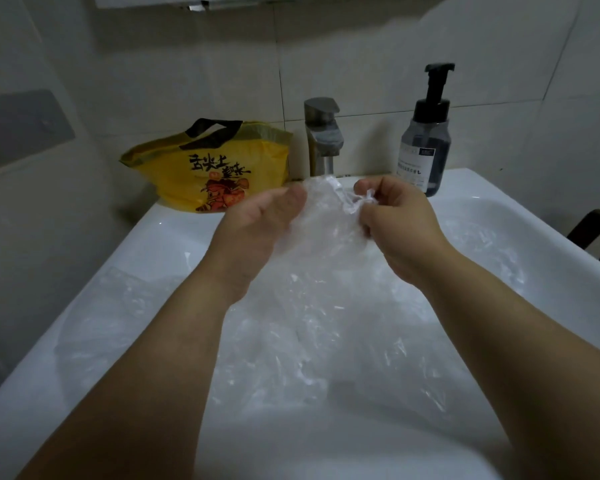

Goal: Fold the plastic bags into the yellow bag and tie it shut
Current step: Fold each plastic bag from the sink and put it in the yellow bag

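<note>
White sink point(174, 233) filled with loose clear plastic bags point(326, 341). Yellow bag point(215, 168) standing on rear-left ledge, beside faucet point(323, 136). Held clear bag point(326, 223) above basin: left grip point(257, 230) pinching its edge, right grip point(395, 223) pinching its twisted top.

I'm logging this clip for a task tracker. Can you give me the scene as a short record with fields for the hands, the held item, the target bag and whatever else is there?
setting: white sink
left hand: holds one side of a clear plastic bag above the basin
right hand: pinches a twisted bit at that bag's top
yellow bag: on the sink's back left corner, black handles up, untouched; inside not visible
other clear bags: loose in the basin
also: faucet; pump bottle at back right
</note>
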`<state>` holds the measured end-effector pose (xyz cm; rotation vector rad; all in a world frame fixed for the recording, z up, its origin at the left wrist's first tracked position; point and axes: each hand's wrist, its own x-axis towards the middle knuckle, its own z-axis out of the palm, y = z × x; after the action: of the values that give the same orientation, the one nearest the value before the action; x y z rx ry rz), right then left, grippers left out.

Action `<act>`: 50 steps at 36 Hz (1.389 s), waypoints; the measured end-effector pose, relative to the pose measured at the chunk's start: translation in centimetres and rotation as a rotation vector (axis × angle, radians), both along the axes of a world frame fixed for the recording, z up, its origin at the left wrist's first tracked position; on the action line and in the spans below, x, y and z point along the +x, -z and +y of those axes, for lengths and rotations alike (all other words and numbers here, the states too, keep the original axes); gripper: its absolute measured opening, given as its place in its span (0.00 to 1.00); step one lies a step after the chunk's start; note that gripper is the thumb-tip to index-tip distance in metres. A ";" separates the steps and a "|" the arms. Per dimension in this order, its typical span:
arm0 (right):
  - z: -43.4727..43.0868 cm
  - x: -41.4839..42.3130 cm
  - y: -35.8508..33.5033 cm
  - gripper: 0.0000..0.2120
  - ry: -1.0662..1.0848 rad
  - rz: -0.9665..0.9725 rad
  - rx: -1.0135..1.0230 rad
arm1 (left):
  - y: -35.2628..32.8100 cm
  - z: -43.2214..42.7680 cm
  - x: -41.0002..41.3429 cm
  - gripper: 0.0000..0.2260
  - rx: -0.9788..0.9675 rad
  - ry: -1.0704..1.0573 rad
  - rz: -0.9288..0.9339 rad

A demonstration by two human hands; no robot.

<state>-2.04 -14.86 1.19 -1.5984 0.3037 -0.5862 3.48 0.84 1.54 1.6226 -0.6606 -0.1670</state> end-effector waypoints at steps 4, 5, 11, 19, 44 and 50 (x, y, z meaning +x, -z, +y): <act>0.0 -0.2 -0.2 0.14 0.024 0.028 -0.029 | 0.3 0.0 0.2 0.10 0.065 0.003 0.027; 0.1 -0.2 -0.3 0.14 0.015 0.040 -0.015 | 0.5 0.0 0.3 0.05 0.056 -0.007 0.065; 0.3 -0.5 -1.0 0.08 -0.029 0.023 0.305 | 0.0 0.3 1.3 0.10 -0.173 0.058 0.292; 0.1 -1.2 -1.7 0.05 -0.192 -0.142 0.647 | 0.2 0.8 1.9 0.22 -0.382 0.273 0.530; -1.8 -1.4 -1.2 0.20 -0.546 0.218 0.380 | 0.3 1.8 3.7 0.19 -0.508 0.312 0.680; -1.4 -1.3 -1.7 0.22 -0.566 0.146 0.302 | 0.4 1.4 3.3 0.14 -0.402 0.440 0.613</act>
<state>-3.33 -16.22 2.93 -1.3501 0.0340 0.0138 6.76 2.27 1.14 0.9455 -0.5161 -0.7698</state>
